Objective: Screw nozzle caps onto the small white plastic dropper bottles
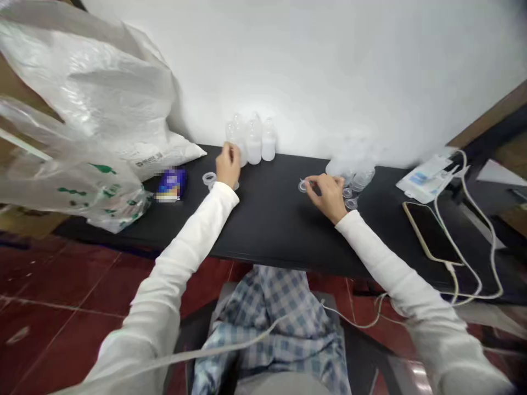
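Note:
My left hand point(228, 164) is at the back of the black table point(272, 230), with curled fingers against a clear plastic bottle point(234, 133). I cannot tell whether it grips that bottle. Two more upright bottles with milky lower halves point(261, 141) stand just to its right. A small clear plastic ring point(209, 178) lies left of the wrist. My right hand point(327, 197) pinches a similar clear ring point(303, 186) at its fingertips. Right of that hand lies a cluster of clear bottles and rings point(354, 184).
Large white plastic bags point(82, 93) bulge over the table's left end, beside a blurred blue packet point(172, 184). A phone point(430, 233) with a white cable point(489, 236) and white packets point(426, 178) lie at right. A white wall point(329, 71) stands behind.

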